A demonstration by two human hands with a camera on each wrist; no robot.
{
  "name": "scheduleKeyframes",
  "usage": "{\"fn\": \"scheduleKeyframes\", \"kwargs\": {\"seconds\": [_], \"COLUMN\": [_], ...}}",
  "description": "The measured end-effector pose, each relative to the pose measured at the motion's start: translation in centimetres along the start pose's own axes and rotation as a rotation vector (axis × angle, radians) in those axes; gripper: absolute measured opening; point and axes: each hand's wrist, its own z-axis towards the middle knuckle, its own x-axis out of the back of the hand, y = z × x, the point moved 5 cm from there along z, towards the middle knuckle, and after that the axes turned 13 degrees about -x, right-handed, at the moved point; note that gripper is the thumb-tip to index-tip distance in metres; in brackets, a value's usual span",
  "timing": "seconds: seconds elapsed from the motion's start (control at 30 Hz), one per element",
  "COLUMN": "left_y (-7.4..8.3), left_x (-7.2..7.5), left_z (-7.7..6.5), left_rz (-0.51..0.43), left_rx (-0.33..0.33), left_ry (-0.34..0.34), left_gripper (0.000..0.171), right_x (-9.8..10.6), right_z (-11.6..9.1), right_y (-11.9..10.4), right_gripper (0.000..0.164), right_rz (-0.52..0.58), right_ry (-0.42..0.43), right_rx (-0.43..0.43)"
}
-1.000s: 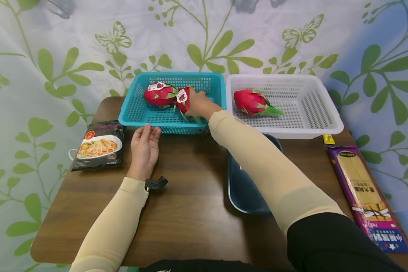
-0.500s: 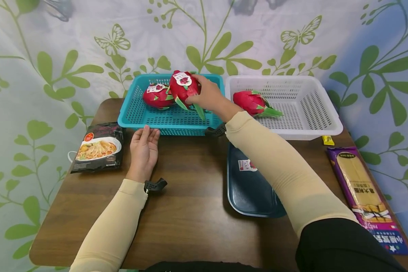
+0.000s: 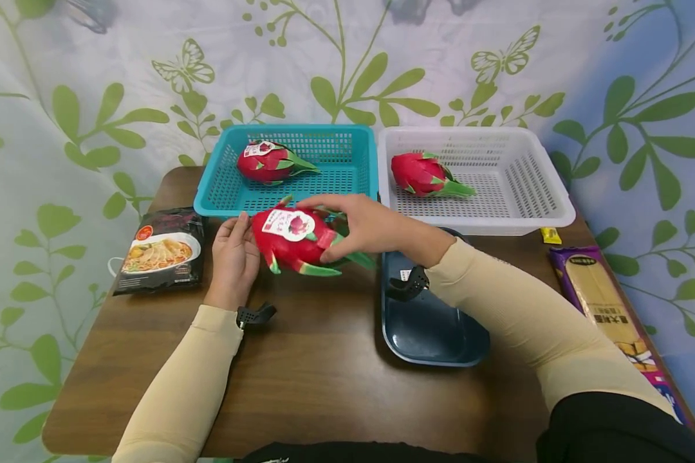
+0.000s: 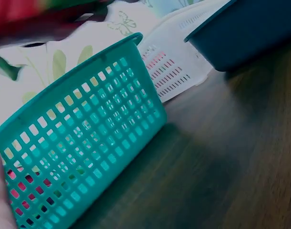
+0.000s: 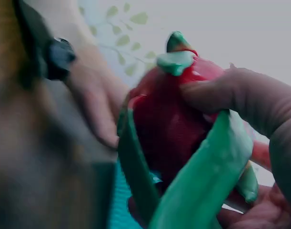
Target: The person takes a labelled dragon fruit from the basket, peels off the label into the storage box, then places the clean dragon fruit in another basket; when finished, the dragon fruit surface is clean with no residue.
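Observation:
My right hand (image 3: 376, 225) grips a red dragon fruit (image 3: 284, 247) with green leaf tips and a white sticker, in front of the teal basket (image 3: 208, 204). In the right wrist view, the thumb presses on the red skin of the dragon fruit (image 5: 166, 124), fingers beneath. My left hand (image 3: 233, 260) is palm up at the basket's front rim, fingertips right at the edge; the held fruit overlaps them in the head view. A second stickered dragon fruit (image 3: 263, 162) lies inside the teal basket. Another dragon fruit (image 3: 419, 175) sits in the white basket (image 3: 481, 225).
A dark blue tray (image 3: 434, 328) with a sticker inside stands below the white basket, under the right wrist. To the left lies a black noodle packet (image 3: 159, 251). A purple pasta pack (image 3: 602, 299) and a small yellow sachet (image 3: 550, 235) lie on the right.
The right hand has lifted a dragon fruit out of the teal basket and brought it toward me, over the front rim beside the left hand. The left hand has stayed in place.

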Motion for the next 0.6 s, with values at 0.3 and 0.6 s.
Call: {"fn": "scheduleKeyframes", "kwargs": {"seconds": [0.3, 0.6], "left_y": [0.9, 1.1], "left_x": [0.8, 0.3], "left_z": [-3.4, -6.3], "left_rz": [0.264, 0.555], "left_rx": [0.269, 0.106], "left_ry": [-0.361, -0.926], "left_gripper": [0.062, 0.072], "right_x": [-5.5, -6.3], "right_z": [0.8, 1.3], "right_y": [2.4, 4.8], "right_gripper": [0.086, 0.085], "right_rz": [-0.037, -0.103], "right_ry": [-0.243, -0.232], "right_rx": [-0.023, -0.064]}}
